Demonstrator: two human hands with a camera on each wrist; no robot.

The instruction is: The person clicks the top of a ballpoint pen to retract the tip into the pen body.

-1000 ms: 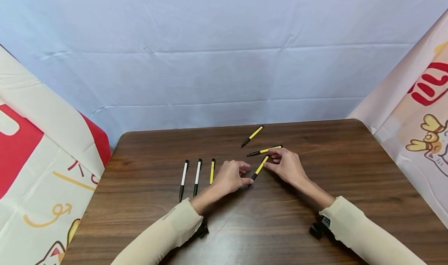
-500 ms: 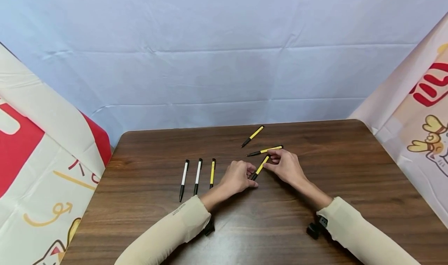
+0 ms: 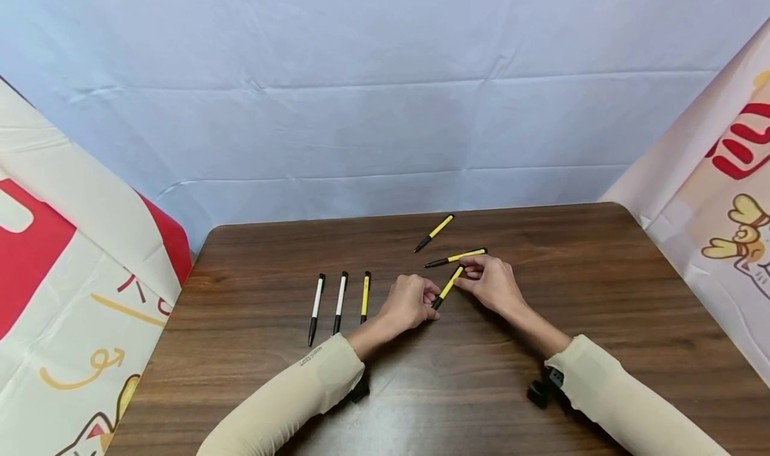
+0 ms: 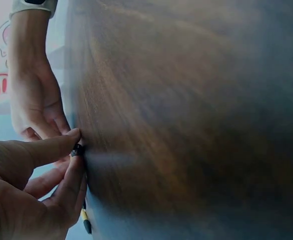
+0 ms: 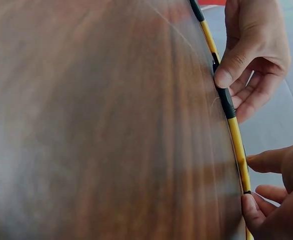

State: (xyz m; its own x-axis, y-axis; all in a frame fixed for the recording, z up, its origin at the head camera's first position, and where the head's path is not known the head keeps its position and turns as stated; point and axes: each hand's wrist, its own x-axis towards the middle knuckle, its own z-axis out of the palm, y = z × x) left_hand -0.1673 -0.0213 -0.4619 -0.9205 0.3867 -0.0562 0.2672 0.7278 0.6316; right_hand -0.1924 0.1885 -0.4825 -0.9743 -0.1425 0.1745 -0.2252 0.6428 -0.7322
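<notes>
A yellow pen with a black grip (image 3: 448, 286) lies slanted on the table between both hands. My left hand (image 3: 408, 302) pinches its black lower end; in the left wrist view, thumb and forefinger close around the black tip (image 4: 77, 149). My right hand (image 3: 496, 287) holds the far end, with the thumb on the yellow barrel in the right wrist view. Just beyond the right fingertips lies a second yellow pen (image 3: 455, 258), and farther back a third (image 3: 434, 233). Left of my left hand, another yellow pen (image 3: 365, 295) is partly hidden by that hand and arm.
Two white pens with black grips (image 3: 316, 309) (image 3: 340, 302) lie side by side at the left, roughly parallel to the nearby yellow pen. The brown wooden table (image 3: 259, 389) ends at a pale cloth backdrop (image 3: 385, 122). Printed cloths hang at both sides.
Over the last second my left hand has shifted slightly right, farther onto the pen's black grip. My right hand has barely moved, and the other pens lie as before.
</notes>
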